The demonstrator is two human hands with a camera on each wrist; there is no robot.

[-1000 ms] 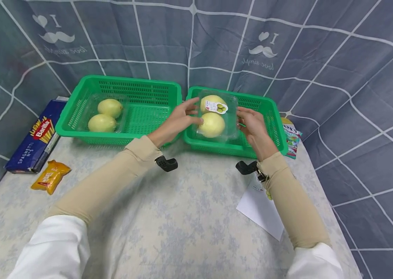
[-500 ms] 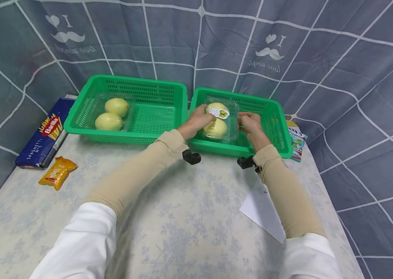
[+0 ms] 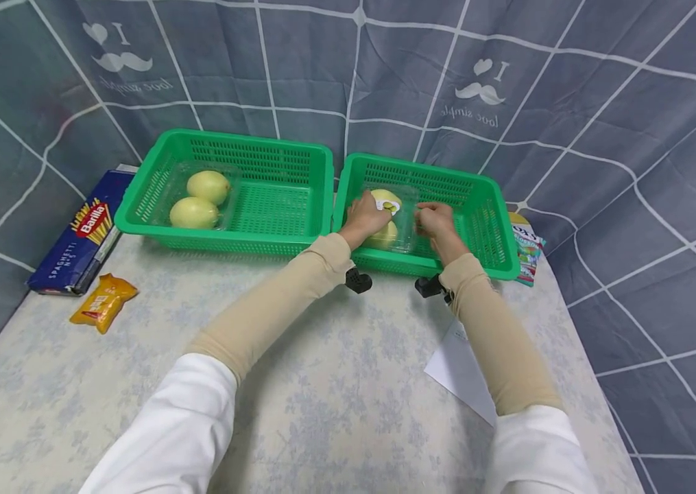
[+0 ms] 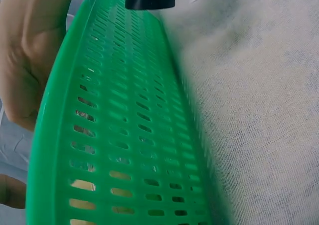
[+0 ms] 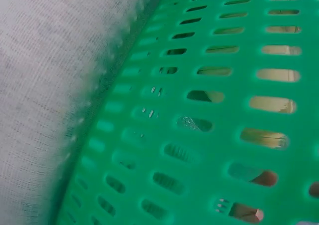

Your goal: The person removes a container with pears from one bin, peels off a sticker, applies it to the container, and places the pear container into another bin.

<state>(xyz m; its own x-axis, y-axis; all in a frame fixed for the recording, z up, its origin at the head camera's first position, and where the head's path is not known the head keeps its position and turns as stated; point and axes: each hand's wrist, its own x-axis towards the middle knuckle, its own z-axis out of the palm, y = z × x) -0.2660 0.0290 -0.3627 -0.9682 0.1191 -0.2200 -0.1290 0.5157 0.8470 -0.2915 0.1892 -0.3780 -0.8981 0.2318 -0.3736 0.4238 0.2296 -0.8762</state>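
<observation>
A clear plastic box of yellow melons [image 3: 386, 237] lies in the right green basket [image 3: 496, 213], with a printed label on its lid. My left hand [image 3: 365, 218] grips the box's left side, covering part of both melons. At the right edge, my right hand [image 3: 437, 223] holds the box with bent fingers; their tips are partly hidden. In the left wrist view the basket's wall [image 4: 119, 110] stands between the camera and the box. Through the basket slots in the right wrist view, bits of fingers [image 5: 246, 212] show.
The left green basket [image 3: 273, 206] holds a similar box with two melons [image 3: 195, 213]. Left of it lie a blue spaghetti box [image 3: 79, 237] and an orange packet [image 3: 103, 302]. A snack bag [image 3: 526, 250] sits right of the baskets, and white paper [image 3: 461, 374] lies under the right forearm.
Both hands have lowered the melon box down into the right basket. My left hand has shifted right and farther over the box; the right hand has come slightly lower at its edge.
</observation>
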